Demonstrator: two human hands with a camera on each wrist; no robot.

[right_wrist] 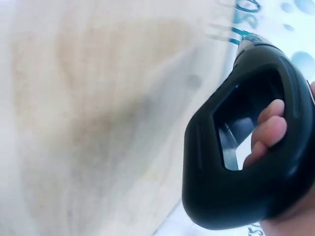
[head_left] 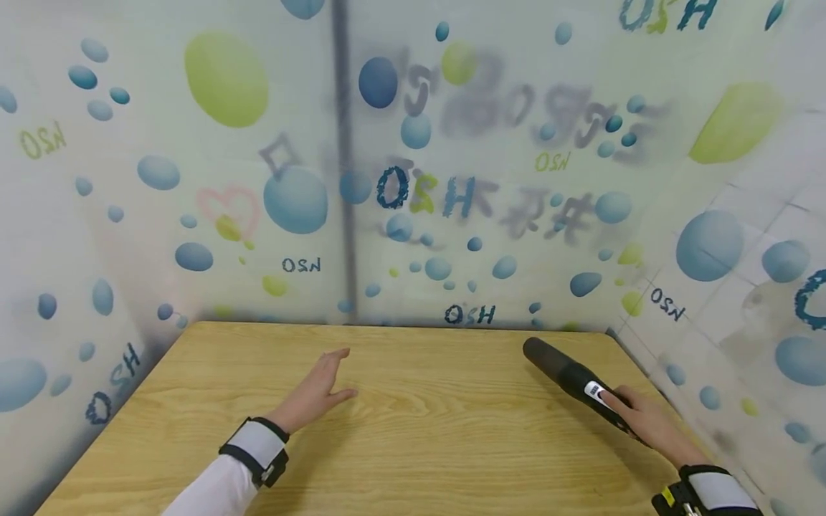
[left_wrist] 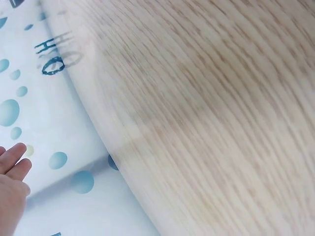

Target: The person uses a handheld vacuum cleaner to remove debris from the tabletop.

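Note:
A black handheld vacuum cleaner (head_left: pixel 563 369) with a silver patch on top is in my right hand (head_left: pixel 654 423), above the right side of the wooden table (head_left: pixel 413 444). Its long dark nose points to the far left. The right wrist view shows the vacuum's loop handle (right_wrist: pixel 231 199), with fingertips (right_wrist: pixel 270 130) curled through the opening. Over the left half of the table, my left hand (head_left: pixel 311 398) holds nothing, its thumb spread away from the fingers. In the left wrist view, only part of the left hand (left_wrist: pixel 12 191) shows at the lower left edge.
A pale curtain (head_left: pixel 413 244) printed with blue and green spots and letters hangs behind the table's far edge and along both sides. Both wrists wear strapped bands, the left band (head_left: pixel 256 448) over a white sleeve (head_left: pixel 213 493).

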